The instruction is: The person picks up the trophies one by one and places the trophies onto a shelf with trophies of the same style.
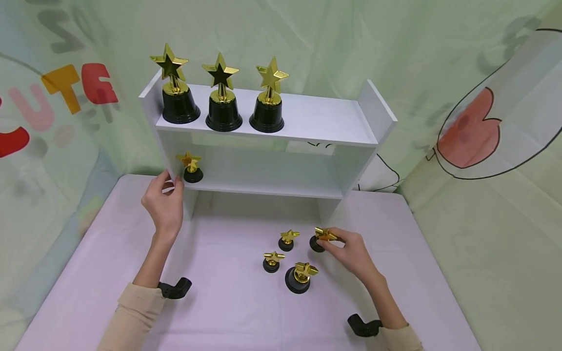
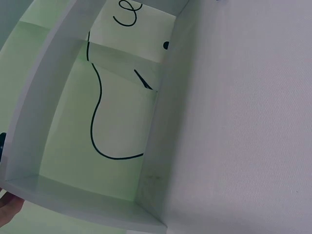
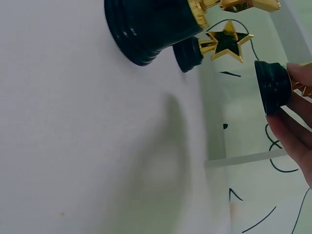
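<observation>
My left hand (image 1: 166, 202) grips the left side panel of a white two-tier shelf (image 1: 316, 114), thumb and fingers on either side of its edge. Only some of its fingers (image 2: 9, 208) show in the left wrist view. A small star trophy (image 1: 317, 243), gold on a black base, is pinched by my right hand (image 1: 353, 253); the right wrist view shows that trophy (image 3: 273, 87) lifted off the table. Beside it on the table stand two small star trophies (image 1: 286, 242) (image 1: 271, 264) and a larger one (image 1: 297, 281).
Three large star trophies (image 1: 223, 114) line the top tier from its left end. One small star trophy (image 1: 193, 174) stands at the left of the lower tier. Cloth with printed drawings hangs behind and beside the pale table (image 1: 228, 312).
</observation>
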The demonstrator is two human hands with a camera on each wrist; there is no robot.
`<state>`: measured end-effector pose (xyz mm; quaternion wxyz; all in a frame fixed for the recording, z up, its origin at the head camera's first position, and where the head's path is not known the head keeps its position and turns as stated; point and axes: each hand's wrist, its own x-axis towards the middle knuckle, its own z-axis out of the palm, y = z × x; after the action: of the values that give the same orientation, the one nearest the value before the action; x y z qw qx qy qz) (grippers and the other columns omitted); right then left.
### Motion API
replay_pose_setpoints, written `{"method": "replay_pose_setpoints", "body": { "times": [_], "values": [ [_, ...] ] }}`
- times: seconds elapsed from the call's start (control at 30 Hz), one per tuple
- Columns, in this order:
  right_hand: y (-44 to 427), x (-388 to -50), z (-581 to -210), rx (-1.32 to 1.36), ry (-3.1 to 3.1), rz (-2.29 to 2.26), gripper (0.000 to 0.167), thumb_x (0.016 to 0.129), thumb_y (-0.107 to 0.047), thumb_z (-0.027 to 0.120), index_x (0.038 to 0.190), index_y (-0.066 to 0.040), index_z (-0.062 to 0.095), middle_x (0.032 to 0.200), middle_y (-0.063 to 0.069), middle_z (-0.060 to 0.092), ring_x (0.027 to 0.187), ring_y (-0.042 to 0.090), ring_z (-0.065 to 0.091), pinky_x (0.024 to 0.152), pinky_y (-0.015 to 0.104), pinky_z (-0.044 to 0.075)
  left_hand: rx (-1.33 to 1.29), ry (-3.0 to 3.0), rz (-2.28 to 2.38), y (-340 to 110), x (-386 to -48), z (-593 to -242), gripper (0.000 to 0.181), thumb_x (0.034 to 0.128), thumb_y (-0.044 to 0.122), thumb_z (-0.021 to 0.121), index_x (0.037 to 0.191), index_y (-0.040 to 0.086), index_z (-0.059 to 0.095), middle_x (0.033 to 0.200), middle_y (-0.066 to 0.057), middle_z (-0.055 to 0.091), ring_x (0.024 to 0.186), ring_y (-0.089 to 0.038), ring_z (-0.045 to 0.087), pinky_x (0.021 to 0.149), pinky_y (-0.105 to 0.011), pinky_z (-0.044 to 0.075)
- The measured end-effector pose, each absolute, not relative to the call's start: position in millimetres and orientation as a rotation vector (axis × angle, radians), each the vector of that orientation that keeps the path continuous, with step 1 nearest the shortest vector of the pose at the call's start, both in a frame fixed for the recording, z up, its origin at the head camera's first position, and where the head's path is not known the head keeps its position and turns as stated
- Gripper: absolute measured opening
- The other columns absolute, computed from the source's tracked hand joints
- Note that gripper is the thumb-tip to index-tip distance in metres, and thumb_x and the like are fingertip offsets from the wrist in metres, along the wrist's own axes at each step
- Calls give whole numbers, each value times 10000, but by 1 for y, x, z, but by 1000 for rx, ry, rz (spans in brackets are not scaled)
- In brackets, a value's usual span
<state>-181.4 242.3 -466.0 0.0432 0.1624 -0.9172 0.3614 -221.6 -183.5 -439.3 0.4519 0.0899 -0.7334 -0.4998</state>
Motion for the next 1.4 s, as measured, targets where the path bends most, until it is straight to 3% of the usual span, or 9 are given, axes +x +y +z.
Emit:
{"method": "replay_pose_setpoints", "body": {
  "times": [0.33,0.87,1.2,1.4],
  "values": [
    [237,-185,-444,594,-2760,1044,183,856,-70,821,1034,-62,779,947,13,780,881,152,708,840,408,621,224,-1813,-1238,-184,-222,-440,205,929,6,694,1114,0,783,964,-213,748,811,-286,702,701,-73,486],
    [229,-191,-389,792,-2727,954,139,850,-43,816,982,-72,782,893,0,776,790,88,666,705,246,590,224,-1808,-1237,-183,-222,-440,199,927,0,693,1106,-5,782,957,-220,741,805,-289,705,703,-112,517],
    [224,-196,-343,905,-2680,918,190,871,-73,808,1057,-111,790,941,-19,777,815,62,616,687,222,542,220,-1807,-1234,-182,-222,-440,204,926,-9,690,1109,-15,779,968,-224,744,811,-301,705,708,-72,490],
    [220,-201,-322,1025,-2591,897,178,845,-22,813,1000,-106,789,917,-6,783,781,52,641,666,185,540,216,-1802,-1236,-182,-222,-439,208,927,-1,693,1115,-8,781,968,-221,746,811,-299,705,704,-106,509]
  ]
}}
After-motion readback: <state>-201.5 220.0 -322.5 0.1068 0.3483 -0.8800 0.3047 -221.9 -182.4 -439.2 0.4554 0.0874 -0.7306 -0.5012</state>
